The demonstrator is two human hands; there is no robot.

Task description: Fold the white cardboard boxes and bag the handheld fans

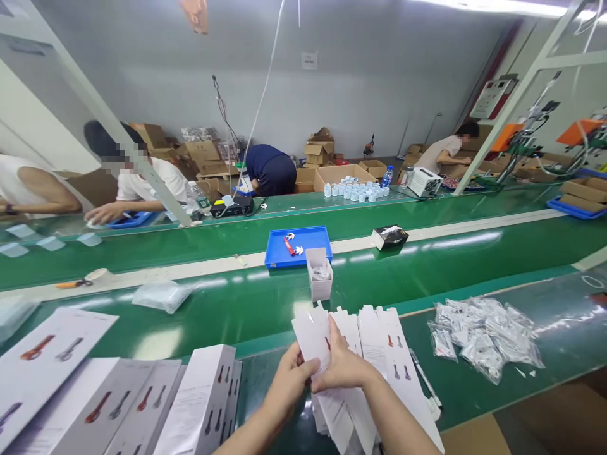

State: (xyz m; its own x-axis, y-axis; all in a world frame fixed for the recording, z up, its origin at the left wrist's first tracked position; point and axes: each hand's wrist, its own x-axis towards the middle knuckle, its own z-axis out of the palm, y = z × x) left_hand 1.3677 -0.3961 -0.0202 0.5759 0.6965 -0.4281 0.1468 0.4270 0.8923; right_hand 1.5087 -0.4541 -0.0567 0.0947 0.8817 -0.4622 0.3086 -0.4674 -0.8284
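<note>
Between my hands is a white, flat-looking product box (309, 325) with small printed pictures. My left hand (291, 376) grips its lower left edge, thumb pressed on the front. On the other side my right hand (345, 361) clasps it, thumb toward the left thumb and fingers pointing up. Below and to the right lie stacks of similar flat white boxes (379, 341), partly covered by my right forearm. Just beyond my hands stands an open white box (321, 287) with a clear plastic bag inside.
Upright printed boxes (199, 392) stand at left. Small plastic-bagged parts (484, 335) are heaped at right, near a white pen-like tool (425, 376). On the green conveyor are a blue tray (308, 237), a black box (389, 237) and a clear bag (161, 295). Several people work opposite.
</note>
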